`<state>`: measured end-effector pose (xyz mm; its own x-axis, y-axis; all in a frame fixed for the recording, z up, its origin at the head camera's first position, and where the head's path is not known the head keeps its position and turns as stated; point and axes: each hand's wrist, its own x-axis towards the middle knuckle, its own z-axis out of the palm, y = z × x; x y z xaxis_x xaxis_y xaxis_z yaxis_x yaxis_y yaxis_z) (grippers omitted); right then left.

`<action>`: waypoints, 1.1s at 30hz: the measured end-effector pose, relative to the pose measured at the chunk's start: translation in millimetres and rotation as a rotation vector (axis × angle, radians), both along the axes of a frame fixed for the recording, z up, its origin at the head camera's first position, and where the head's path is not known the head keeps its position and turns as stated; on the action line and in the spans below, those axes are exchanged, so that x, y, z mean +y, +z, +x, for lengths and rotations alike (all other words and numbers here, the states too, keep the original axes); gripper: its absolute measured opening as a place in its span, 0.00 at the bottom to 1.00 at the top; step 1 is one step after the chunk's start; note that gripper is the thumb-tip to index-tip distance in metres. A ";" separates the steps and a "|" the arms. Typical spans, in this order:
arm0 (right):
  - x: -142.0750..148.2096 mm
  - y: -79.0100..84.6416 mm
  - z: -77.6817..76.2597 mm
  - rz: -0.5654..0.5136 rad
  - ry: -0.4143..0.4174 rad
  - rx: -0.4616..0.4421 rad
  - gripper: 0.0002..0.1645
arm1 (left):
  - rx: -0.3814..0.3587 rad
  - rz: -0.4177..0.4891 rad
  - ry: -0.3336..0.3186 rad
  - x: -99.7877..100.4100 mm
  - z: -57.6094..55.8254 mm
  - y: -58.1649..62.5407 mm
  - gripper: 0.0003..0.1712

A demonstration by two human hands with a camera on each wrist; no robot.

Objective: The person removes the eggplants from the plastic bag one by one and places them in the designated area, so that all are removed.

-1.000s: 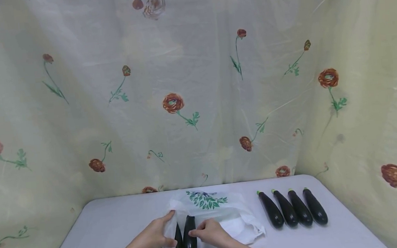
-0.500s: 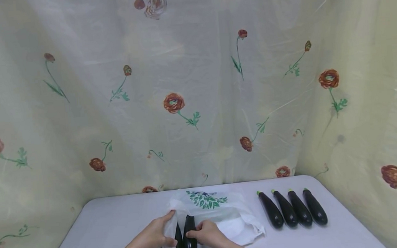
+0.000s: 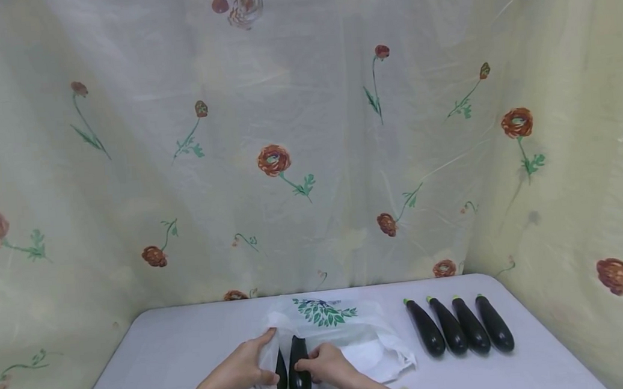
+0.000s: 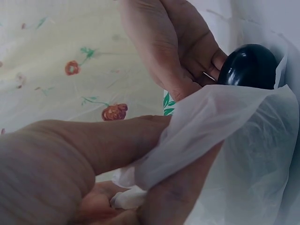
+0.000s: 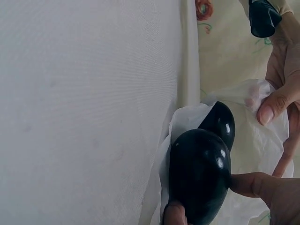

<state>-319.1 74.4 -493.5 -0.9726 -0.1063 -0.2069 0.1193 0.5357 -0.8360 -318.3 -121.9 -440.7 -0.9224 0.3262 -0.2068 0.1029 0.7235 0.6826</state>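
A white plastic bag (image 3: 374, 359) with a green leaf print lies on the table, its mouth towards me. My left hand (image 3: 242, 371) pinches the left edge of the mouth between thumb and fingers and lifts it. In the mouth, an eggplant (image 3: 281, 384) sits partly covered by the raised plastic. Just right of it, a second dark, glossy eggplant (image 5: 199, 173) lies lengthwise with its rounded end towards me. Its sides are gripped by the thumb and fingers of my right hand (image 3: 331, 365). Plastic hides part of the eggplants in the left wrist view.
Several more eggplants (image 3: 452, 328) lie in a slanted row at the table's right, green stem ends pointing away. The white table (image 3: 191, 335) meets a flowered curtain (image 3: 320, 158) at the back, and the same curtain hangs along both sides.
Very little differs. The right hand's fingers have shifted slightly on the eggplant, while the left hand keeps holding the bag's edge in the same place.
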 end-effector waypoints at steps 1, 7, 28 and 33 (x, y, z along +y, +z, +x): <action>0.4 0.1 0.0 -0.001 0.001 -0.004 0.19 | 0.000 0.002 -0.002 -0.2 -0.1 -0.1 0.52; 3.4 2.3 2.3 -0.017 0.001 -0.037 0.20 | -0.012 0.020 -0.003 -0.7 -1.5 -1.0 0.53; 20.0 7.5 18.4 -0.005 0.033 -0.015 0.17 | 0.025 0.024 -0.021 -3.0 -0.9 -5.8 0.54; 28.4 8.7 24.1 0.005 0.042 -0.006 0.18 | 0.028 0.034 -0.025 -2.7 -1.0 -6.3 0.54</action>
<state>-295.0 102.8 -484.8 -0.9660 -0.1462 -0.2133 0.1015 0.5442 -0.8328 -319.3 -124.6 -446.9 -0.9193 0.3552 -0.1696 0.1397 0.6973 0.7031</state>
